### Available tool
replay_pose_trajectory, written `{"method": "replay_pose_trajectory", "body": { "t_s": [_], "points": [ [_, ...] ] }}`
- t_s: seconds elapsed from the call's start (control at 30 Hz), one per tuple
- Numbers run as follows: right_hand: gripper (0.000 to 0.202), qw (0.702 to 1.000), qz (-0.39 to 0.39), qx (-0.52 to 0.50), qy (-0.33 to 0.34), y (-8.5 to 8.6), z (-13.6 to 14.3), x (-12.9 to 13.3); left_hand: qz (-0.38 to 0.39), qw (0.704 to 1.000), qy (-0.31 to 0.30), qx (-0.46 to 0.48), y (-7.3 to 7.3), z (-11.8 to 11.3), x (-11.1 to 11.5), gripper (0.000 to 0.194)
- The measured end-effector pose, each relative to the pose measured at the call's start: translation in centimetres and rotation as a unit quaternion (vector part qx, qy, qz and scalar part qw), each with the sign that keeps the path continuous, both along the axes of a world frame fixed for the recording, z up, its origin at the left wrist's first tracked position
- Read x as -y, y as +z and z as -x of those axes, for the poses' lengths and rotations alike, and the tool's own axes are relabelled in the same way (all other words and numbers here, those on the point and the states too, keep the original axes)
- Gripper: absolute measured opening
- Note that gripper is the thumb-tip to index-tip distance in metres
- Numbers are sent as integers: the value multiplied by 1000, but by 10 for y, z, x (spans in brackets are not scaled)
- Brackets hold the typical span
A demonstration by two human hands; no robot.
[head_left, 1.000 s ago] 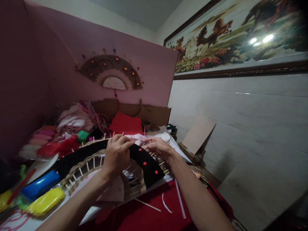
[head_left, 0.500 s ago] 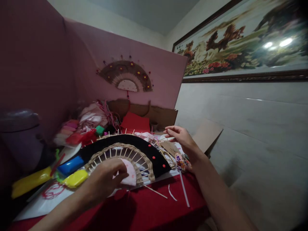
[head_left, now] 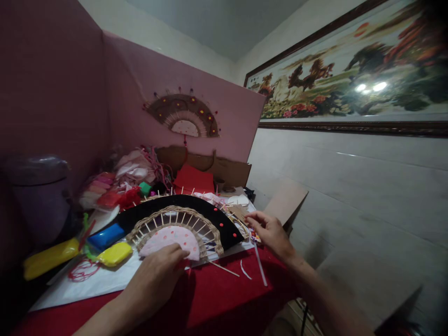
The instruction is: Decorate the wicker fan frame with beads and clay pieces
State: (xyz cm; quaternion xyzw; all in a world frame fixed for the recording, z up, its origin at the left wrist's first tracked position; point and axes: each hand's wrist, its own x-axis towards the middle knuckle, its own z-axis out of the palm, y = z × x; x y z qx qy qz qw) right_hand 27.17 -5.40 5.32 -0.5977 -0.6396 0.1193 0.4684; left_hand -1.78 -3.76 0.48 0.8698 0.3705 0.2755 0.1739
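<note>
A: Fan (head_left: 196,203)?
B: Centre, lying over a white sheet (head_left: 101,287).

A: Left hand (head_left: 159,270)?
B: At the lower edge of the pink half-disc (head_left: 168,237), fingers curled. Can't tell if they grip it.

A: Right hand (head_left: 271,233)?
B: Just beside the fan's right end, near the card (head_left: 238,212). Fingers bent, thumb close in; can't tell if anything's pinched.

A: Dots?
B: Three red dots (head_left: 221,225), right part of the black band (head_left: 178,200).

A: Around it?
B: Stick (head_left: 224,269) and straw (head_left: 260,266) on red cloth (head_left: 217,298); blue packet (head_left: 107,236), yellow packet (head_left: 115,254) at left.
</note>
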Motion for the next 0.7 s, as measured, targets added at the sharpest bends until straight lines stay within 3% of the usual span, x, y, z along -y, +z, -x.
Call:
{"method": "replay_pose_trajectory", "body": {
  "t_s": [0.07, 0.13, 0.23, 0.33, 0.43, 0.7],
  "points": [
    [18, 998, -3, -7, 67, -3, 29, 10, 105, 986, -20, 129, 14, -1, -5, 20],
    [15, 990, -9, 8, 143, -4, 58, 17, 230, 941, -47, 245, 28, -4, -12, 29],
    [17, 982, -48, 11, 184, -4, 94, 19, 356, 867, -101, 333, 36, -6, -22, 42],
    [25, 973, -74, 18, 217, -6, 113, 11, 385, 835, -129, 371, 30, -5, -30, 46],
    [16, 966, -81, 55, 239, -13, 121, 0, 392, 824, -118, 392, 18, -1, -36, 49],
    [16, 964, -98, 36, 245, -25, 128, -14, 387, 832, -74, 391, 6, 7, -38, 42]
  ]
}}
